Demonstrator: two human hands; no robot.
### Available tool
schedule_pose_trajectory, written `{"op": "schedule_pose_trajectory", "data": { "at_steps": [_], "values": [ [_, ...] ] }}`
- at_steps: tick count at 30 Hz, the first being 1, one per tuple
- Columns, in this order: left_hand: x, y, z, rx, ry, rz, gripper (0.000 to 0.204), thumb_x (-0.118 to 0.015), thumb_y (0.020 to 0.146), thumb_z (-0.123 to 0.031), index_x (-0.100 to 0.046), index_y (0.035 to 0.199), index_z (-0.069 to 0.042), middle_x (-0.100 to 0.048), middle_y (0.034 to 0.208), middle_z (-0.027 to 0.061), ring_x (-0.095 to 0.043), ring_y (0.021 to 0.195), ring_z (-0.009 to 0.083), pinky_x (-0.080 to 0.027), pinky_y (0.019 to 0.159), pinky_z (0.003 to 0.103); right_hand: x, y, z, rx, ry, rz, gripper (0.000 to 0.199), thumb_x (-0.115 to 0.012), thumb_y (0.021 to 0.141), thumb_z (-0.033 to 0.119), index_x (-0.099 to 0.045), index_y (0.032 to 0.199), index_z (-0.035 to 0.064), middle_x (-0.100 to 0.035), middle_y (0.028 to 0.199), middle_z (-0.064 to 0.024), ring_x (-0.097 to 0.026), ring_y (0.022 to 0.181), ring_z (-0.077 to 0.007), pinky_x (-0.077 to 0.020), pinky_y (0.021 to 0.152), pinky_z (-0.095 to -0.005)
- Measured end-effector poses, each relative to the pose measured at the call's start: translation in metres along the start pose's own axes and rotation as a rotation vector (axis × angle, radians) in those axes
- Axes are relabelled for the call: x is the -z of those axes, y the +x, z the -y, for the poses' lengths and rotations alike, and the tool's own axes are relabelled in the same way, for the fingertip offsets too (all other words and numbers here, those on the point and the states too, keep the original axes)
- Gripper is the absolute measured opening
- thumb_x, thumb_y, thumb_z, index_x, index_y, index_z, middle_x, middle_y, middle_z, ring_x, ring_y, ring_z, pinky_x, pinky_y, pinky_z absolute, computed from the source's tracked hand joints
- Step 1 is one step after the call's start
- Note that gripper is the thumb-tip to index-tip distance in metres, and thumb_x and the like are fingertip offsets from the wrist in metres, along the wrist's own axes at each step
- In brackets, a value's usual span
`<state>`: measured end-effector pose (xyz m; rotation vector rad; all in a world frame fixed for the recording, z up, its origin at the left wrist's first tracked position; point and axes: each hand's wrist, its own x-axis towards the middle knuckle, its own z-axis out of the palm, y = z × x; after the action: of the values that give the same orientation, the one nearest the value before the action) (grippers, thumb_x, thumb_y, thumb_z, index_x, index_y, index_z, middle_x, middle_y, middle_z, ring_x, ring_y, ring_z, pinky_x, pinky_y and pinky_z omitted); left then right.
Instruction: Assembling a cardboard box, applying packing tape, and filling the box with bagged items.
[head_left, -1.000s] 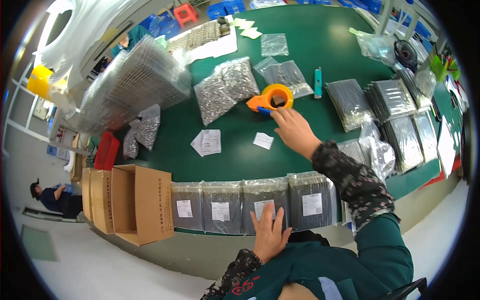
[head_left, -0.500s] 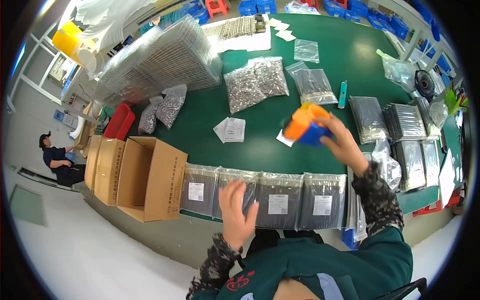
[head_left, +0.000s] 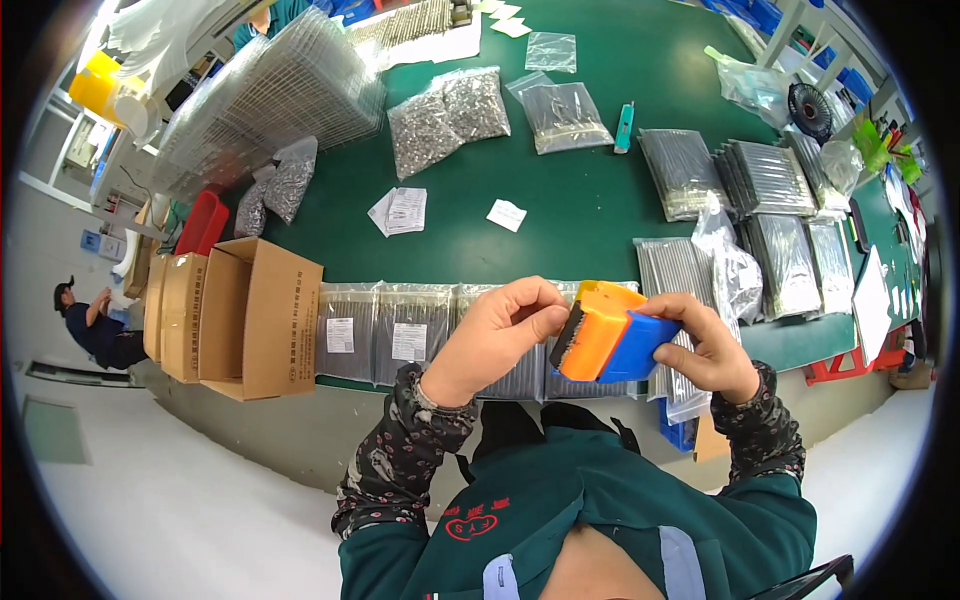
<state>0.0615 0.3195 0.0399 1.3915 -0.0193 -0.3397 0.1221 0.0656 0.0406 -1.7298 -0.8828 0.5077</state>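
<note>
My right hand (head_left: 708,350) grips the blue side of an orange-and-blue tape dispenser (head_left: 603,335), held above the table's near edge. At the dispenser's black toothed edge, the thumb and forefinger of my left hand (head_left: 500,335) are pinched together; whatever is between them is too small to make out. Beneath both hands lies a row of clear bags of dark thin rods. White labels show on the leftmost bag (head_left: 348,365) and the bag beside it (head_left: 430,320); my hands and the dispenser partly hide the others.
An open cardboard box (head_left: 280,330) stands left of the bags. Beyond are loose labels (head_left: 405,210), a paper slip (head_left: 507,215), bags of small metal parts (head_left: 425,130) and a teal cutter (head_left: 624,128). More bagged rods (head_left: 765,178) are stacked right. Wire racks (head_left: 300,100) stand far left.
My right hand has brought the tape dispenser nearer my body. My left hand has left the bags, come to the dispenser's toothed edge and closed into a pinch. The view has shifted.
</note>
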Motion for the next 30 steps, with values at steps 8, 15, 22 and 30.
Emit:
{"op": "schedule_pose_trajectory", "data": {
  "at_steps": [8,15,22,30],
  "values": [
    [-0.008,-0.007,0.015,-0.108,-0.107,-0.162,0.017,-0.051,0.09,-0.018,-0.05,0.099,-0.004,-0.053,0.082,-0.0007,-0.046,0.073,0.0068,-0.038,0.068,0.02,-0.003,-0.02,0.0,-0.012,-0.045,-0.017,0.047,-0.064,0.076,0.014,-0.044,0.116,0.0006,-0.054,0.106,-0.0118,-0.055,0.094,-0.0231,-0.0418,0.085,-0.034],
    [-0.031,-0.02,0.006,0.003,-0.138,0.066,0.021,-0.054,0.089,-0.021,-0.057,0.093,-0.001,-0.053,0.082,-0.0017,-0.045,0.075,0.0043,-0.039,0.068,0.019,0.0,-0.029,-0.003,-0.073,0.172,-0.004,0.052,-0.064,0.08,0.023,-0.038,0.121,0.0028,-0.05,0.104,-0.0073,-0.049,0.099,-0.0168,-0.0375,0.087,-0.03],
    [-0.039,-0.021,0.012,0.006,-0.201,0.001,0.012,-0.056,0.087,-0.014,-0.057,0.087,-0.002,-0.053,0.076,-0.0032,-0.045,0.068,0.0031,-0.04,0.062,0.019,-0.001,-0.034,-0.01,-0.099,0.263,-0.019,0.052,-0.065,0.079,0.023,-0.039,0.12,0.0031,-0.05,0.104,-0.0074,-0.049,0.099,-0.0172,-0.0372,0.088,-0.0304],
    [-0.037,-0.012,0.027,-0.003,-0.179,-0.085,0.009,-0.052,0.088,-0.01,-0.053,0.083,-0.003,-0.05,0.07,-0.0031,-0.044,0.061,0.0035,-0.038,0.056,0.019,-0.003,-0.032,0.011,0.096,-0.157,0.003,0.07,-0.073,0.071,0.024,-0.036,0.125,-0.001,-0.05,0.112,-0.0149,-0.054,0.098,-0.0239,-0.0411,0.087,-0.0328]
  ]
}}
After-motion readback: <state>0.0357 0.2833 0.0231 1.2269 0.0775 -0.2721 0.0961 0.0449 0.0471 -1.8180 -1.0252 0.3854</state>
